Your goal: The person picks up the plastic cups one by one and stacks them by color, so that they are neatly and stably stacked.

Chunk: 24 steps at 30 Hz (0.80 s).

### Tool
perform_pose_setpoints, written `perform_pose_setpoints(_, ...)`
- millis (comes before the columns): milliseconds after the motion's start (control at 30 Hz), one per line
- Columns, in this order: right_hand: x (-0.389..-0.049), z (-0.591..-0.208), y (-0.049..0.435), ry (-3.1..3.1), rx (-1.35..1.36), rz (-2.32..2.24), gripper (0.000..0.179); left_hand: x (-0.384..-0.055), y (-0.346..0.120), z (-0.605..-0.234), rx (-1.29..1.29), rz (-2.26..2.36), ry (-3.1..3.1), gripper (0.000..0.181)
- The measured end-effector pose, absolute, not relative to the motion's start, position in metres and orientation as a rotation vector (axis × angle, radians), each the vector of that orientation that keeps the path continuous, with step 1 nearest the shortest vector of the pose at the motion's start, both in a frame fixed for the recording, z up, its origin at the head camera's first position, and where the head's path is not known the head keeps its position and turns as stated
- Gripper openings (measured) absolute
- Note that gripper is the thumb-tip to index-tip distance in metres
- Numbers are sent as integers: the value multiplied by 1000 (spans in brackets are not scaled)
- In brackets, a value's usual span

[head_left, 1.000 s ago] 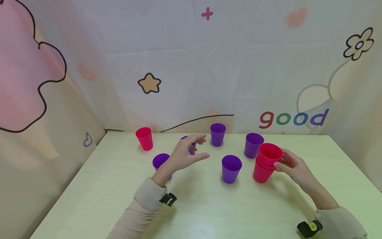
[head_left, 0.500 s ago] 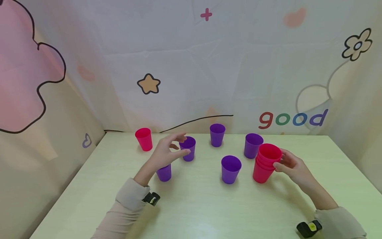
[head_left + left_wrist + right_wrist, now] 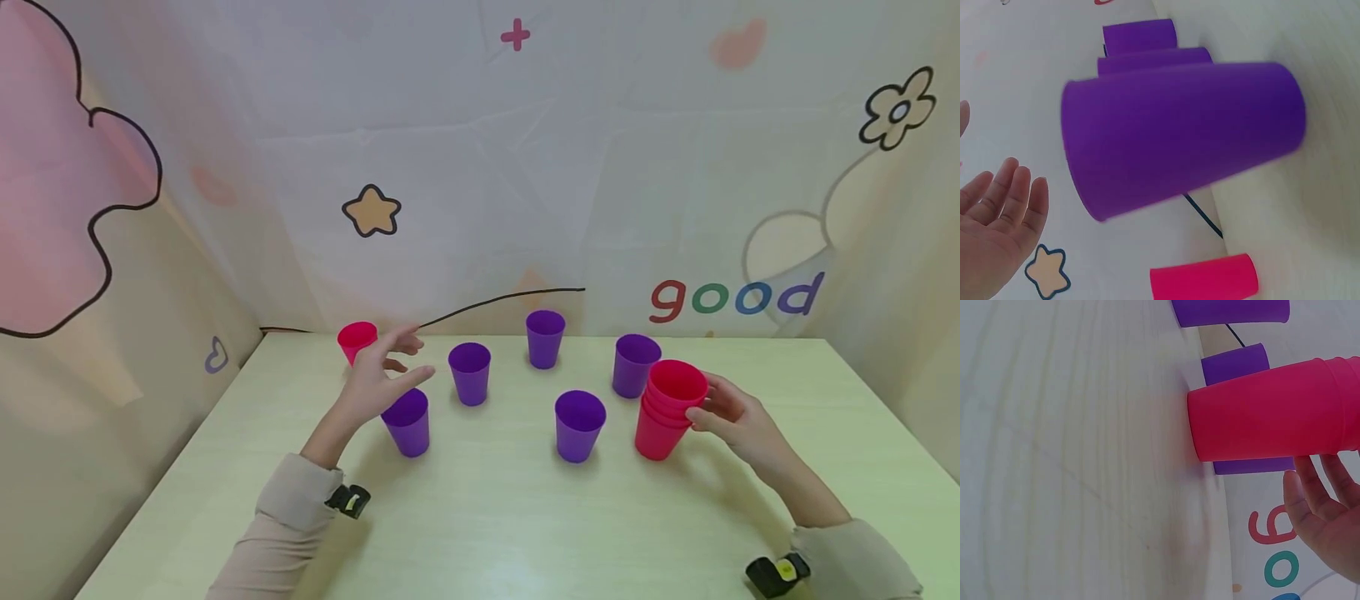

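Looking over the pale bench [image 3: 480, 525]. Just shifted the left hand [image 3: 370, 388] from nearer the middle towards the left edge, with loose fingers, gripping nothing. Holding the stack of red cups [image 3: 663, 425] upright on the right-edge side, pinched in the right hand [image 3: 741, 421] as before (cannot tell if touching down). Clearing by that shift the view of most of the five purple cups [image 3: 470, 377]. Now partly hiding the lone red cup [image 3: 356, 335] near the far-left corner, still outside the stack, ungrasped.
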State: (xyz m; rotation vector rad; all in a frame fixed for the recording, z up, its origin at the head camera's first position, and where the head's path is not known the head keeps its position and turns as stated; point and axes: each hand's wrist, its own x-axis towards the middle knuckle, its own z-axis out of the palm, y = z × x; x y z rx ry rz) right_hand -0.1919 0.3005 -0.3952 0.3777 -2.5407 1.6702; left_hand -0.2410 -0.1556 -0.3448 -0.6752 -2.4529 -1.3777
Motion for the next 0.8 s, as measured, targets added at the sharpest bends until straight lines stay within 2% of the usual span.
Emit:
perform_pose_setpoints(267,-192,-394,301,-2560,354,1663,56,-248,-178,-348,-595,-1274,-2483,56)
perform_pose_setpoints(800,-192,-394,302,-2554,364,1666,56,-270,-211,-360,-277,-1155,-2559,55)
